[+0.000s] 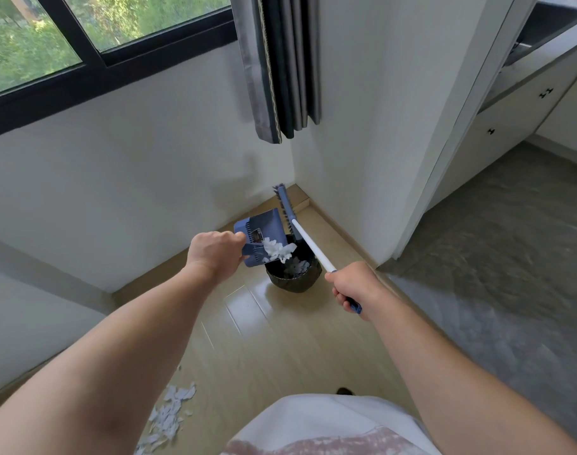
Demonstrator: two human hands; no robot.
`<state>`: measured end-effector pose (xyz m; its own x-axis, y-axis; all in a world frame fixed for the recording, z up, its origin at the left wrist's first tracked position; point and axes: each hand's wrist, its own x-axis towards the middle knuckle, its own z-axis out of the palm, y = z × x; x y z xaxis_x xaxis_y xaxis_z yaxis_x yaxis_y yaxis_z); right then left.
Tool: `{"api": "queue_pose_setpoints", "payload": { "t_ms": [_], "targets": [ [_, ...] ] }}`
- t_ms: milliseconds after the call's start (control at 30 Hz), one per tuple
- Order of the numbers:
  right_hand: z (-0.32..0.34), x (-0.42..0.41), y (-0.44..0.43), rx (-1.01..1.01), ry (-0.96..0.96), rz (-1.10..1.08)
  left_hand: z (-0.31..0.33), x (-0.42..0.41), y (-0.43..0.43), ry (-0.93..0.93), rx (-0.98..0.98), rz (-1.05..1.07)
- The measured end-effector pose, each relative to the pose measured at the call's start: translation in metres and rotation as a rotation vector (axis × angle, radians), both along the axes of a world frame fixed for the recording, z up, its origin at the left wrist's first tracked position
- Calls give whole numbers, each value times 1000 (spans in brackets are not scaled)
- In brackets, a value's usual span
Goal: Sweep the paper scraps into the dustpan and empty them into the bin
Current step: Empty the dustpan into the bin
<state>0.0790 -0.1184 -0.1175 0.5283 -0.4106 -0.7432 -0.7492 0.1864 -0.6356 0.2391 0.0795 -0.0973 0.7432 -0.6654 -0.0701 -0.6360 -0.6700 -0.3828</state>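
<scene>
Where the bottom edge cuts the view, torn white paper scraps (170, 418) lie piled on the pale wooden plank floor (280, 339), partly hidden behind the left forearm. Farther out, the left hand (215, 252) is curled round the handle of a blue plastic dustpan (264, 226), its fingertips out of sight behind the knuckles. The pan tilts over a round black bin (293, 280), and a blurred clump of white scraps (278, 251) sits at its lip above the opening. More scraps lie inside the bin, hard to make out. The right hand (349, 287) grips the blue end of a white-poled broom (310, 243), whose blue head reaches past the bin toward the corner. Beyond stand white walls, a grey pleated curtain (280, 67), a black-framed window (142, 18) and, to the right, grey flooring (493, 257).
</scene>
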Motion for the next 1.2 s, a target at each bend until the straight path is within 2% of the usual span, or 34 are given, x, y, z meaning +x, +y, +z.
{"api": "queue_pose_setpoints", "payload": {
  "t_ms": [267,433,567,767,967,1200],
  "targets": [
    [0,1,1,-6,-1,-6,-6,4,-2,-20,82,-129],
    [1,1,2,-11,3,-5,-5,7,-4,-34,74,-94],
    [0,1,2,-13,4,-6,-5,7,-4,-57,215,-256],
    [-2,2,3,-18,9,-3,-2,8,-3,-40,66,-108],
    [-4,2,2,-25,26,7,-4,7,-9,-51,161,-189],
    [-3,1,1,-36,26,12,-4,3,-5,-71,169,-189]
  ]
}}
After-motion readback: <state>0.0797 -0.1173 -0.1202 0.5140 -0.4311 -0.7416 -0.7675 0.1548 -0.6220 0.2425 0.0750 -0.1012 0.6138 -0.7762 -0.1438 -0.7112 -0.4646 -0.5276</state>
